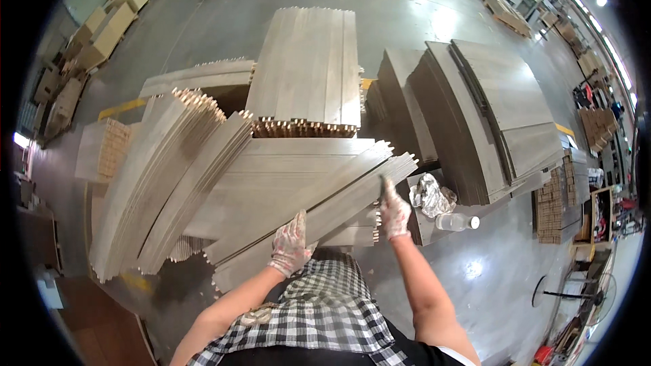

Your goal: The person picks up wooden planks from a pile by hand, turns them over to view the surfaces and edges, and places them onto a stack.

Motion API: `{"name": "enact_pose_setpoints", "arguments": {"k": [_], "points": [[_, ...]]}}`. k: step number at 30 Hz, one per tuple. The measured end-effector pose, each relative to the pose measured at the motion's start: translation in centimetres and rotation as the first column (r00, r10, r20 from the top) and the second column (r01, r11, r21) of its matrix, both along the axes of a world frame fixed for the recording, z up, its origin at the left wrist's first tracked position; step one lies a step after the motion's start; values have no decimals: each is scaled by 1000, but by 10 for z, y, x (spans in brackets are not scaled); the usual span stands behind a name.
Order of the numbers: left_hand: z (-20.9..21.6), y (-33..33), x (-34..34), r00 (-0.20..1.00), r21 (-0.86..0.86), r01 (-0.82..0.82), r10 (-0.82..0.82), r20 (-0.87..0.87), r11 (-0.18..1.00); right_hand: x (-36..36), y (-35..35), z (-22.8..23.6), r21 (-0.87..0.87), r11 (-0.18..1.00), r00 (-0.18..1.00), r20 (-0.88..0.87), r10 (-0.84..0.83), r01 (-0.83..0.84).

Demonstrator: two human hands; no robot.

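Two long grey wooden planks (319,207) with toothed ends lie slantwise across a stack of boards (247,193) in front of me. My left hand (291,240), in a white glove with reddish marks, rests with its fingers stretched out on the nearer plank's front side. Near the plank's right end, my right hand (395,211), gloved alike, is closed around a small dark slim tool (382,186). The tool's tip is close to the plank edge; whether it touches cannot be seen, nor can its exact kind.
Leaning plank stacks (163,176) stand left, and a tall board pile (305,61) rises behind. Large panels (502,95) are stacked at the right. Crumpled silvery wrapping (432,195) and a clear bottle (456,221) sit by my right hand. A fan (576,296) stands lower right.
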State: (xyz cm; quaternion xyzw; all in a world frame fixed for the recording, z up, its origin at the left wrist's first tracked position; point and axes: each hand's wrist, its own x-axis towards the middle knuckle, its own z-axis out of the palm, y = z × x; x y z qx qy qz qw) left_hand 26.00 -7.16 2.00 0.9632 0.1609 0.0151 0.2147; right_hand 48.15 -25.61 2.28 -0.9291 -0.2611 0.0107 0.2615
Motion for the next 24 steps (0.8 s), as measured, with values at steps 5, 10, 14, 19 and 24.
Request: {"name": "enact_pose_setpoints", "arguments": {"k": [5,10,14,19,24], "points": [[3,4,-12,1000,82,-12,12,-5,997,-128,29,-24,48,946,943,-79,325,-322],[30,30,-112,981,231,-126,156,-114,965,-55,12,-14,144,989,989,-132,62,-42],[-7,42,-183,982,244,-135,163,-100,960,-104,38,-8,-115,985,982,-149,113,-130],[-2,44,-173,987,244,-157,162,2,957,-191,64,-36,62,912,903,-131,410,-405],[-1,46,-174,986,174,-164,163,22,971,-80,30,-32,-94,995,999,17,-40,41]]}}
